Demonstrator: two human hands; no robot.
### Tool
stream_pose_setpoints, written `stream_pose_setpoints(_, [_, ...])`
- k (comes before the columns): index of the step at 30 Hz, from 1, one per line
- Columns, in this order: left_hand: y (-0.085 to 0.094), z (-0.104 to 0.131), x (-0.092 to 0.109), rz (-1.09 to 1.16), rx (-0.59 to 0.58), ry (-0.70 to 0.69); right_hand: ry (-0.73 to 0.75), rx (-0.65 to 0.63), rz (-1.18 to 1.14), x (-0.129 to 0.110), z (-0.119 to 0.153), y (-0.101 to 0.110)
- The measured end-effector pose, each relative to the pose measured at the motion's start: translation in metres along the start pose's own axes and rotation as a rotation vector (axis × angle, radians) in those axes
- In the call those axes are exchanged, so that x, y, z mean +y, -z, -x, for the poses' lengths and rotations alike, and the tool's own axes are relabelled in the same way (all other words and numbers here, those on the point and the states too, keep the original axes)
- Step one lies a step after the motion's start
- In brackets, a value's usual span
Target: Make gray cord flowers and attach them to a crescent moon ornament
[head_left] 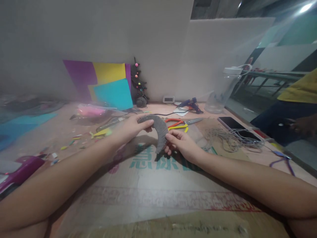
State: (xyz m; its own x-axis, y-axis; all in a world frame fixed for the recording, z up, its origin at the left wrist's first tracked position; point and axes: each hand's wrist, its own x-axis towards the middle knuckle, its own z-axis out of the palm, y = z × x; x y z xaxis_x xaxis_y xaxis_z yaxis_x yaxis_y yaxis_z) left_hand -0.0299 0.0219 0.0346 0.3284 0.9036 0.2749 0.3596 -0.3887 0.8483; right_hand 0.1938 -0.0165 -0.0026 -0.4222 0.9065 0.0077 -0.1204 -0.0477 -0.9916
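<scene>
A grey, ribbed crescent (160, 129), looking wrapped in cord, is held up over the table between my two hands. My left hand (141, 125) pinches its upper left end, thumb on the near face. The fingers of my right hand (179, 142) grip its right edge lower down, and the pointed tip hangs free beside them. Just behind the crescent lie scissors (183, 123) with orange and yellow handles, blades toward the right. Loose grey cord (230, 137) is heaped to the right of my right hand.
A phone (235, 127), clear jug (219, 89) and glue gun (192, 104) are at right and back. Coloured sheets (114, 94) lean on the wall beside a dark decorated piece (138, 82). A purple tool (24, 168) lies left. A person in yellow (300, 89) is at far right.
</scene>
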Motion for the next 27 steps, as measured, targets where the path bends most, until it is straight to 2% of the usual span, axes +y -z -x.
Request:
stream_pose_setpoints(6, [0.004, -0.007, -0.012, -0.156, -0.002, 0.018, -0.055, 0.045, 0.135, 0.0, 0.0, -0.001])
stream_pose_setpoints(10, [0.017, -0.016, -0.019, -0.281, 0.029, 0.016, -0.182, -0.001, 0.482, -0.003, -0.001, 0.006])
stream_pose_setpoints(12, [0.027, -0.019, -0.015, -0.297, 0.026, 0.03, -0.084, -0.04, 0.777, -0.011, -0.001, 0.013])
stream_pose_setpoints(14, [0.038, -0.019, -0.01, -0.299, 0.033, 0.044, 0.134, -0.008, 1.026, -0.022, -0.001, 0.02])
stream_pose_setpoints(16, [0.048, -0.021, -0.005, -0.284, 0.042, 0.06, 0.265, 0.058, 1.113, -0.037, -0.002, 0.026])
stream_pose_setpoints(18, [0.058, -0.029, -0.005, -0.258, 0.054, 0.078, 0.255, 0.084, 1.088, -0.053, -0.009, 0.028])
stream_pose_setpoints(21, [0.07, -0.06, -0.01, -0.227, 0.121, 0.105, 0.224, 0.065, 1.088, -0.079, -0.038, 0.027])
stream_pose_setpoints(23, [0.075, -0.094, -0.015, -0.202, 0.199, 0.124, 0.229, 0.072, 1.131, -0.097, -0.069, 0.025])
stream_pose_setpoints(27, [0.078, -0.167, -0.028, -0.092, 0.353, 0.168, 0.216, 0.178, 1.14, -0.131, -0.14, 0.025])
